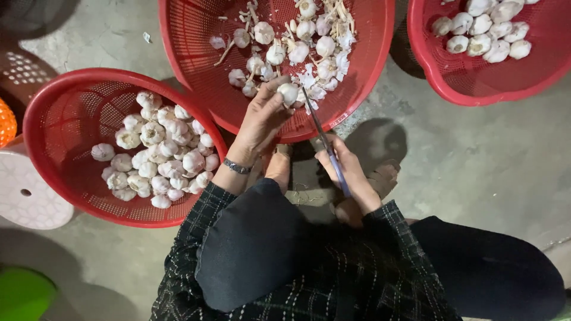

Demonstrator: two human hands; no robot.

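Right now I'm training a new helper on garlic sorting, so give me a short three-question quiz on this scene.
1. True or false: the left hand holds a garlic bulb.
2. What does the right hand grip? A) scissors B) spoon C) brush
3. Fill in: loose stems and skins lie in the ___ red basket.

Key: 1 true; 2 A; 3 middle.

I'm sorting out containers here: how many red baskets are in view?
3. One red basket at the left beside the left hand, one at top centre, one at top right, cut off by the frame. More may lie outside it.
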